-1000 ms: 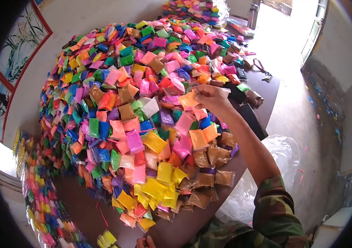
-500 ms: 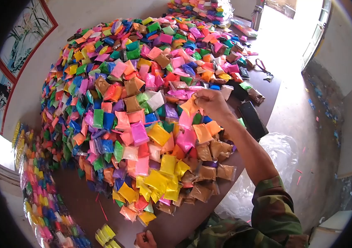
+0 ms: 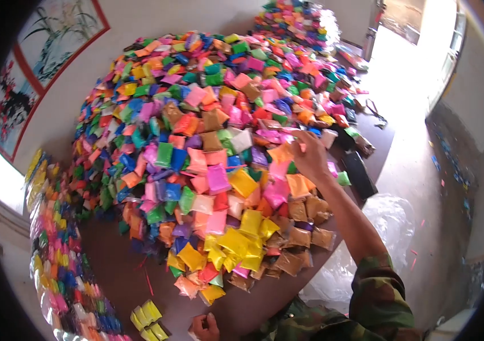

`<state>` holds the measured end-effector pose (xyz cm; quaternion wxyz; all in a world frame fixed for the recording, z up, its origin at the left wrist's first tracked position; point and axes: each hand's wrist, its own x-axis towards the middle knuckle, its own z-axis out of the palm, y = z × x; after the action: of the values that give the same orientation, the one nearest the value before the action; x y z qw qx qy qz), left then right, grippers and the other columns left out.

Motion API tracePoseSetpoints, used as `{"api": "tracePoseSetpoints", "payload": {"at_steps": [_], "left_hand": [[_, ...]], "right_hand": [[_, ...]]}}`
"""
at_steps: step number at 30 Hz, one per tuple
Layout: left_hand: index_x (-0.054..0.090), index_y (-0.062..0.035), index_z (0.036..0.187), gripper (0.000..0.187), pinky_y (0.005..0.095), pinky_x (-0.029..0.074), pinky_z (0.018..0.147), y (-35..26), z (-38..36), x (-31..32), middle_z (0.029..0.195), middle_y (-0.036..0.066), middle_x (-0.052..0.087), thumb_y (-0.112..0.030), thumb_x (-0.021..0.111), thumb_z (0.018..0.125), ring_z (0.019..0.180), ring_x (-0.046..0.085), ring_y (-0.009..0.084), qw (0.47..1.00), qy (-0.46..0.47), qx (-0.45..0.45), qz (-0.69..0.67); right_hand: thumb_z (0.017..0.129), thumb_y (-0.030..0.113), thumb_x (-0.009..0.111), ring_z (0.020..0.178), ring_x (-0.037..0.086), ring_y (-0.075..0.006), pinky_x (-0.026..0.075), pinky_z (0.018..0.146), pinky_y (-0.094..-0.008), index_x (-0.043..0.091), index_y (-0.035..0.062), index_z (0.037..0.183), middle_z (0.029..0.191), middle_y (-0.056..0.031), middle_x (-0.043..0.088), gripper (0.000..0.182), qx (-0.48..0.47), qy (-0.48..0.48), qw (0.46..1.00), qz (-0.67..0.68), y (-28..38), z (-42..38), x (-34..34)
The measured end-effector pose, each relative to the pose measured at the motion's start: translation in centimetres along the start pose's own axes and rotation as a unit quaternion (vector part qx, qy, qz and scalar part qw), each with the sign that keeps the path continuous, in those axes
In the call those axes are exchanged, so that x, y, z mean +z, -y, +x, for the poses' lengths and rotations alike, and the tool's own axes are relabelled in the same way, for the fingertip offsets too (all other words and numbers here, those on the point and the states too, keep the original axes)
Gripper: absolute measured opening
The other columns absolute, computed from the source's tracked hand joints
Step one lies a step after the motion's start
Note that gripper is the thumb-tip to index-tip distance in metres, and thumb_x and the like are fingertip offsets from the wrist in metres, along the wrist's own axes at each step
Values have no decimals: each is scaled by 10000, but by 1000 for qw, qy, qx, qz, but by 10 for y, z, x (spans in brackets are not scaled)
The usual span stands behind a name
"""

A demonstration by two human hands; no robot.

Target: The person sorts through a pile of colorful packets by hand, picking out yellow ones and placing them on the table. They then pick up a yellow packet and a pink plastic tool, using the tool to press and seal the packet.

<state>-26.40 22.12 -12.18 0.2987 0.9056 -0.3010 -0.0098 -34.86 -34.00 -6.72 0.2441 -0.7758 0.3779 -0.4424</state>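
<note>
My right hand (image 3: 310, 156) reaches over the right part of a big heap of small, colourful sealed packets. Its fingertips pinch the edge of an orange packet (image 3: 280, 152), which lies against the heap. Just below it are another orange packet (image 3: 297, 185) and a pink packet (image 3: 276, 192). Yellow packets (image 3: 233, 243) and brown packets (image 3: 293, 262) form groups at the near end of the heap. At the bottom edge, my left hand (image 3: 205, 327) is curled closed by the table edge; whatever is in it, if anything, is hidden. Left of it lies a strip of yellow packets (image 3: 148, 319).
The brown table (image 3: 122, 256) carries the heap. Long clear bags of bundled packets (image 3: 65, 256) line the left side. A black box (image 3: 361, 173) sits near the right edge, with clear plastic wrap (image 3: 387, 221) beyond it. Another packet stack (image 3: 296, 25) stands at the back.
The view has shifted, so the scene sits further right and slightly lower. My right hand stays at the orange packet, its fingers slightly changed. My left hand remains curled near the table edge.
</note>
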Motion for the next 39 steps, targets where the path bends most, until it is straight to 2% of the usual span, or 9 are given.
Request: {"api": "tracePoseSetpoints", "payload": {"at_steps": [14,20,21,23,26,29,32,35,39], "left_hand": [[745,-38,986,235,429,594,722,-5,2,-9,909,200,745,-271,741,956,807,740,375,998,38,-37,-44],[741,-44,1016,204,381,587,669,-12,17,-27,851,181,740,-235,759,947,737,740,288,976,94,-77,-182],[739,-44,1020,196,371,582,654,-18,23,-34,835,173,737,-224,761,945,715,733,276,972,109,-85,-189],[735,-45,1030,184,353,572,623,-39,40,-54,803,157,731,-203,766,941,670,719,253,963,140,-104,-205],[734,-46,1042,191,347,562,590,-55,57,-72,777,134,733,-209,763,946,622,702,243,984,82,30,-157],[743,-82,1049,185,359,572,586,-51,57,-71,776,127,749,-248,745,966,616,717,251,983,75,34,-164],[696,-32,939,138,323,522,565,-34,42,-67,726,79,676,-156,755,931,597,633,142,975,113,-12,-189],[702,-57,945,160,312,523,538,-15,15,-56,726,68,675,-146,816,876,566,642,151,984,40,26,-170],[699,-64,926,177,328,511,504,-8,-19,-62,712,67,661,-133,841,844,543,641,181,985,-13,57,-159]], "right_hand": [[920,143,671,1107,676,-362,532,956,-443,709,34,1135,1227,-149,700,244,-108,40,993,-28,73,33,48],[910,117,683,1025,699,-350,503,1037,-447,704,8,1124,1193,-152,703,241,-82,125,989,-2,118,24,54],[917,118,670,1028,706,-317,559,879,-376,693,2,1117,1199,-139,691,231,-75,131,989,-7,115,21,56],[917,107,678,1062,696,-352,511,1010,-417,692,-7,1114,1199,-163,695,227,-96,119,988,-10,110,16,59],[914,111,687,1131,674,-382,513,1026,-435,695,-8,1110,1206,-172,699,229,-108,127,986,-6,109,10,59],[905,125,694,1132,675,-385,535,985,-431,700,6,1111,1209,-171,702,238,-87,150,985,-10,127,-1,47],[902,112,694,1112,686,-375,538,973,-427,698,12,1130,1207,-177,701,249,-171,131,977,3,111,-16,51],[953,25,650,1185,650,-242,519,987,-355,684,10,1197,1258,-130,684,247,-52,203,971,117,137,-42,35],[1006,95,628,1172,648,-189,540,930,-316,685,29,1287,1319,-112,671,294,-90,238,964,77,176,-86,-5]]}}
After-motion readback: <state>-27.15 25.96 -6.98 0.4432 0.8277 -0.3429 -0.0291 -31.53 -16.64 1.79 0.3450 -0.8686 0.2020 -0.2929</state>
